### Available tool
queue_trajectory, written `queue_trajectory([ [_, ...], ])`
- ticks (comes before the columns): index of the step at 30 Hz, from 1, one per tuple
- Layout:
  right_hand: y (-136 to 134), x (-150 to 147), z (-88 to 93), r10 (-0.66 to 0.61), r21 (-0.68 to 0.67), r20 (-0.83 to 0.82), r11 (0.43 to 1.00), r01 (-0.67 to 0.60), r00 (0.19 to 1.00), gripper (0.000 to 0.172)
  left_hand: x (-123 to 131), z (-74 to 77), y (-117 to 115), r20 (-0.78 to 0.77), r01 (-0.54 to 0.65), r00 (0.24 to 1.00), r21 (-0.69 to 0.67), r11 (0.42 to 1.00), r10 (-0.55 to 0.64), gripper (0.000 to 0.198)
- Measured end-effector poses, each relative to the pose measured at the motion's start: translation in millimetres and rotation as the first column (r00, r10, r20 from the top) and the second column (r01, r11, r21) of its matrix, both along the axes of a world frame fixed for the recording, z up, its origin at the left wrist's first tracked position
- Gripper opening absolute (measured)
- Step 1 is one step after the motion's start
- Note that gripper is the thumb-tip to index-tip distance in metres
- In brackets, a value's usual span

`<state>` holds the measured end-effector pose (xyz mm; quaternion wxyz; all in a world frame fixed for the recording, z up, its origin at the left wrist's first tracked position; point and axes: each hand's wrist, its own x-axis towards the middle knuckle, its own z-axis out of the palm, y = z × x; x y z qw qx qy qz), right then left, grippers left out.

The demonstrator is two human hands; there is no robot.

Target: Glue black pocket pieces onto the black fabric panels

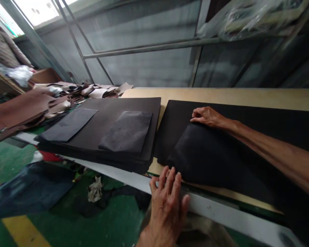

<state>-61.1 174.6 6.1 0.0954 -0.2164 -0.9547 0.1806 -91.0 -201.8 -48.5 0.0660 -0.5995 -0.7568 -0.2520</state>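
My right hand [207, 116] reaches in from the right with fingers pinched at the raised edge of a large black leather-like sheet [208, 154]. That sheet is turned back, its slightly bluish underside showing, and hangs down over the front edge at right. More flat black material [260, 120] lies beneath and behind it. At the table's front edge, my left hand [167, 202] is spread with fingertips near the sheet's lower left corner. Left of both hands sits a stack of dark sheets [105, 106], with two smaller dark pieces [128, 132] on top.
The light wooden board [141, 92] has a pale metal front rail [216, 209]. Brown and beige offcuts [36, 106] pile up at left. Dark cloth [33, 188] and scraps lie on the green floor. A metal frame [144, 51] and plastic wrap [252, 20] are behind.
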Motion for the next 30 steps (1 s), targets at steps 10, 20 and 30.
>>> queue_trajectory([
  [10,2.0,-16.9,-19.0,0.075,0.052,0.004,0.996,-0.075,0.997,0.024,15.0,-2.5,5.4,-0.108,-0.049,0.993,0.015,0.999,0.050,0.047],
  [20,-2.3,-21.2,-11.8,0.024,-0.027,-0.027,0.999,-0.025,0.999,0.023,18.0,-16.0,8.2,-0.093,-0.104,0.989,0.073,0.992,0.111,0.044],
  [30,-0.7,-32.7,-21.5,0.096,0.009,-0.080,0.995,-0.095,0.992,0.020,19.1,-18.4,11.8,-0.089,-0.128,0.986,0.107,0.986,0.138,0.042],
])
